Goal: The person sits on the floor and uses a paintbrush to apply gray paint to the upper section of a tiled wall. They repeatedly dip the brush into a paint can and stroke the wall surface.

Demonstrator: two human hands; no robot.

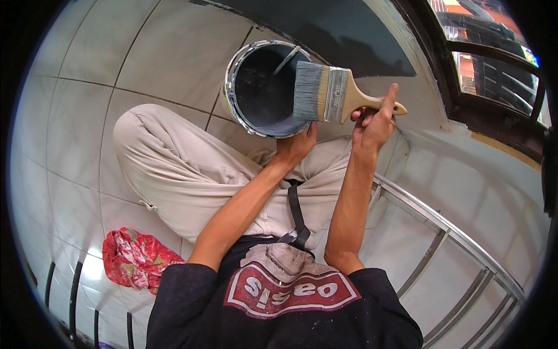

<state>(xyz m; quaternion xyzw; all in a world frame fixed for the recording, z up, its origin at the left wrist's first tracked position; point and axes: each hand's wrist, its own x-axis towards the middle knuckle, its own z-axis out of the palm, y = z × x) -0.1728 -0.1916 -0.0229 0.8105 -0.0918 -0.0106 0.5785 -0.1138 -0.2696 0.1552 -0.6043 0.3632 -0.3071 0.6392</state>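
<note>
My right hand (375, 125) grips the wooden handle of a wide paintbrush (334, 93), its index finger stretched along the handle. The brush is level, its bristles coated in dark grey paint and over the right side of a paint bucket (231, 96). Dark grey paint lies inside the bucket, and its pale rim is smeared. A light stick or handle piece (286, 58) leans inside at the far edge. My left hand (297, 146) holds the bucket by its near right side; the thumb shows, while most fingers are hidden beneath it.
I sit cross-legged on a tiled floor (168, 64). Ahead, the wall has a dark grey painted area (372, 46). A dark window frame (465, 104) stands at far right, a metal ladder (442, 221) at my right. A crumpled red plastic bag (136, 259) lies at left.
</note>
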